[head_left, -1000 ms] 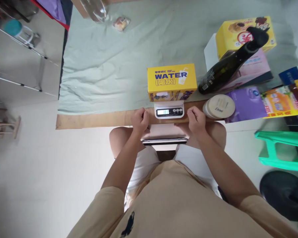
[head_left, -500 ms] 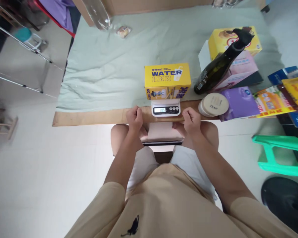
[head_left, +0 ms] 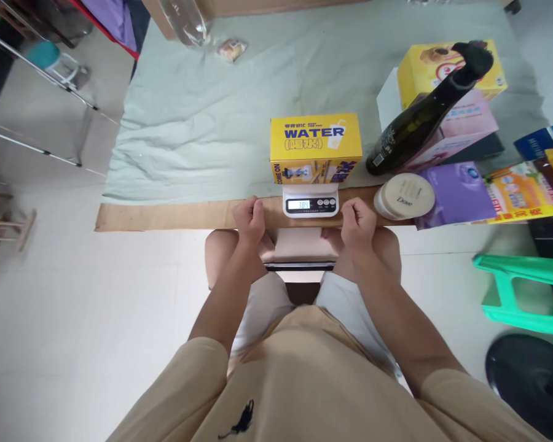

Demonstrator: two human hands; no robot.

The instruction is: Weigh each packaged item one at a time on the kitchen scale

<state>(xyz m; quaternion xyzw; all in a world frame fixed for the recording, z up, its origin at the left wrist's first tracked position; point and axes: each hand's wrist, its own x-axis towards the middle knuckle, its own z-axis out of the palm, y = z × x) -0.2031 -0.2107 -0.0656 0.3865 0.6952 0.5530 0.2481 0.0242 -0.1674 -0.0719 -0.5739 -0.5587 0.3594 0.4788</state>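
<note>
Little has moved since the earlier frames: both hands keep their places at the near edge of the counter [head_left: 175,216], and the scale readout now shows 384. A yellow box [head_left: 316,147] stands on the white kitchen scale [head_left: 310,201] at the centre of the frame, its long axis running left to right and its printed face turned toward the camera. It reads "WATER" in blue, with "COME ON" on the lower strip. The left hand [head_left: 249,220] sits just left of the scale, the right hand [head_left: 357,224] just right of it; the box lies above and between them, untouched. Both sets of fingers are curled into loose fists; whether they grip anything cannot be told. Right of the scale lie a "Dove" jar [head_left: 405,196] and a dark bottle [head_left: 426,113] leaning toward the upper right.
</note>
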